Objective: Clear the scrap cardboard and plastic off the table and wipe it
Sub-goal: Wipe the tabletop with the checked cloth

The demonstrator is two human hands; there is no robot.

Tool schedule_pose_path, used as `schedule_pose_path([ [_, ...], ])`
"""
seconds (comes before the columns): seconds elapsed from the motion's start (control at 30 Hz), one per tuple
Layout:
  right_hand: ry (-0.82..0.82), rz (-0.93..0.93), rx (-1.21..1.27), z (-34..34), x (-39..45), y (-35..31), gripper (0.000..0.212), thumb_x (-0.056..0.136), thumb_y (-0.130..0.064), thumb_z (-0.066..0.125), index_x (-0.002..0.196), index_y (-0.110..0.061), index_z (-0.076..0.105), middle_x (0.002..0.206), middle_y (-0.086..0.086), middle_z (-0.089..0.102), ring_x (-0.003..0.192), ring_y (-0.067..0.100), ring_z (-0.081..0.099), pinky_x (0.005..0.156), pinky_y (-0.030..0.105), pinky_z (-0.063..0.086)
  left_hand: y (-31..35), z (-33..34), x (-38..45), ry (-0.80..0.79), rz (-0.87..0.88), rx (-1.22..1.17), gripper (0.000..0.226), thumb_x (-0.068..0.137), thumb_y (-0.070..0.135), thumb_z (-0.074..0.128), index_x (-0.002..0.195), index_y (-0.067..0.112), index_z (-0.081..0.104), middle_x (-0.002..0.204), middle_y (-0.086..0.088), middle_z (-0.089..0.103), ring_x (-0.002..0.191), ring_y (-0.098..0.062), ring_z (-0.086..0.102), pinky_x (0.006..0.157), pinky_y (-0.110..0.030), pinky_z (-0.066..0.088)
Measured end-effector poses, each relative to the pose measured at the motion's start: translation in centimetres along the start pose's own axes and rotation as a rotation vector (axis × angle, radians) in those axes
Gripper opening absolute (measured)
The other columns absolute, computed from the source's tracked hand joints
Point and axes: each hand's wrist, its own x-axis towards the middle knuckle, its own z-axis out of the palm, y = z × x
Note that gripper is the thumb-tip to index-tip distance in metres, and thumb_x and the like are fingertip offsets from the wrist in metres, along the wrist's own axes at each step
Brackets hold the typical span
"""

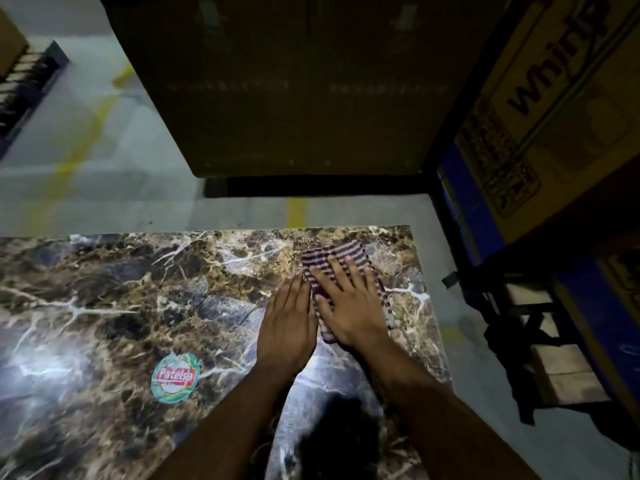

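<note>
- Head view: right hand (348,308) lies flat on a striped cloth (341,261), fingers straight and spread, pressing it onto the table (104,306) near the far right corner.
- Left hand (289,322) is flat on the bare top just beside the cloth, fingers straight and together, gripping nothing; its fingertips reach the cloth's left edge.
- No scrap cardboard or plastic shows on the visible part of the top, so prob. the clearing is done and this is the wipe stage; near-left part runs out of frame, can't confirm.
- Risk: cloth sits close to the right edge. A stroke going that way could carry it over the edge, since only a flat palm pins it, no grip.
- Risk: cloth is bunched/folded, so it could slide under the palm and miss patches.
- Risk: round sticker (176,379) on the top, w/ red lettering. Wiping over it may catch or lift its rim.
- Surface: glossy marble-pattern top, brown w/ pale veins, strong glare at left and near centre; looks slick.
- Room: dim; pale floor (86,161) w/ yellow lines, big dark carton (294,98) beyond the table, printed box (554,98) on a blue rack at right.
</note>
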Motion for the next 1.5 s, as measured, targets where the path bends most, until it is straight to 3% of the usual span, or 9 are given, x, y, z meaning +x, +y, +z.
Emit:
schedule_pose_path([
  [0.23, 0.040, 0.191, -0.008, -2.5, 5.7, 7.4, 0.063, 0.099, -0.061, 0.017, 0.160, -0.045, 0.010, 0.171, -0.001, 0.009, 0.157, 0.028, 0.001, 0.124, 0.055, -0.002, 1.5, 0.0, 4.1, -0.014, 0.043, -0.014, 0.058, 0.106, 0.038, 0.024, 0.160, 0.019, 0.016, 0.169, 0.000, 0.012, 0.155, -0.017, 0.005, 0.123, -0.034, -0.001],
  [0.43, 0.019, 0.000, -0.059, -1.3, 1.4, 8.0, 0.062, 0.099, -0.062, 0.013, 0.159, -0.047, 0.010, 0.171, -0.005, 0.009, 0.158, 0.024, 0.001, 0.125, 0.053, 0.002, 3.6, 0.7, 6.6, -0.028, 0.046, 0.012, 0.058, 0.106, 0.035, 0.025, 0.160, 0.016, 0.015, 0.169, -0.002, 0.013, 0.155, -0.020, 0.007, 0.126, -0.039, 0.007],
  [0.53, 0.023, 0.080, -0.038, -1.2, 0.4, 9.8, 0.059, 0.101, -0.062, 0.016, 0.158, -0.049, 0.006, 0.171, -0.006, 0.007, 0.158, 0.024, 0.000, 0.126, 0.052, 0.002, 4.9, 1.3, 4.5, -0.040, 0.066, -0.008, 0.058, 0.106, 0.034, 0.027, 0.161, 0.017, 0.015, 0.168, -0.001, 0.014, 0.155, -0.021, 0.008, 0.126, -0.039, 0.005],
  [0.67, 0.035, 0.097, 0.006, -0.7, -1.1, 6.5, 0.060, 0.102, -0.058, 0.023, 0.159, -0.046, 0.010, 0.171, -0.004, 0.010, 0.157, 0.026, 0.002, 0.125, 0.053, 0.003, 5.3, 1.8, 1.4, -0.068, 0.120, 0.029, 0.058, 0.106, 0.036, 0.024, 0.161, 0.016, 0.017, 0.168, -0.002, 0.014, 0.155, -0.020, 0.007, 0.122, -0.033, -0.005],
  [0.83, 0.018, 0.015, -0.011, 1.1, -12.4, 5.7, 0.059, 0.102, -0.056, 0.023, 0.159, -0.046, 0.014, 0.170, -0.005, 0.012, 0.158, 0.025, 0.005, 0.126, 0.050, 0.002, 4.0, 2.4, -4.3, -0.073, 0.102, 0.019, 0.058, 0.105, 0.037, 0.021, 0.160, 0.017, 0.020, 0.168, -0.001, 0.015, 0.155, -0.019, 0.010, 0.126, -0.037, 0.008],
  [1.03, 0.015, 0.244, 0.009, 1.5, -17.0, 5.1, 0.061, 0.099, -0.058, 0.016, 0.159, -0.046, 0.011, 0.171, -0.003, 0.008, 0.158, 0.026, 0.001, 0.125, 0.050, 0.000, 4.3, 2.4, -11.7, -0.098, 0.115, 0.019, 0.057, 0.108, 0.038, 0.024, 0.161, 0.018, 0.017, 0.169, 0.000, 0.014, 0.155, -0.018, 0.009, 0.126, -0.037, 0.009],
  [1.23, -0.014, 0.062, -0.001, 4.1, -28.2, -1.3, 0.057, 0.104, -0.053, 0.026, 0.159, -0.047, 0.012, 0.170, -0.004, 0.012, 0.158, 0.025, 0.004, 0.126, 0.050, -0.001, 3.9, 2.9, -19.2, -0.080, 0.149, 0.050, 0.063, 0.103, 0.040, 0.020, 0.158, 0.011, 0.026, 0.166, -0.005, 0.022, 0.154, -0.021, 0.017, 0.123, -0.034, 0.004],
  [1.37, -0.027, 0.189, -0.011, 4.4, -32.8, 0.6, 0.056, 0.104, -0.057, 0.020, 0.158, -0.050, 0.004, 0.171, -0.005, 0.007, 0.158, 0.023, -0.003, 0.126, 0.048, -0.004, 3.4, 2.6, -23.8, -0.098, 0.163, 0.001, 0.058, 0.106, 0.038, 0.024, 0.160, 0.016, 0.019, 0.169, -0.002, 0.013, 0.155, -0.018, 0.008, 0.125, -0.034, 0.002],
  [1.5, -0.008, 0.280, 0.039, 4.9, -32.9, -3.3, 0.059, 0.103, -0.058, 0.019, 0.159, -0.047, 0.007, 0.171, -0.002, 0.010, 0.157, 0.027, -0.001, 0.125, 0.050, -0.007, 4.0, 2.7, -27.0, -0.116, 0.167, 0.011, 0.059, 0.106, 0.038, 0.024, 0.160, 0.015, 0.021, 0.168, -0.003, 0.018, 0.155, -0.020, 0.013, 0.126, -0.036, 0.006],
])
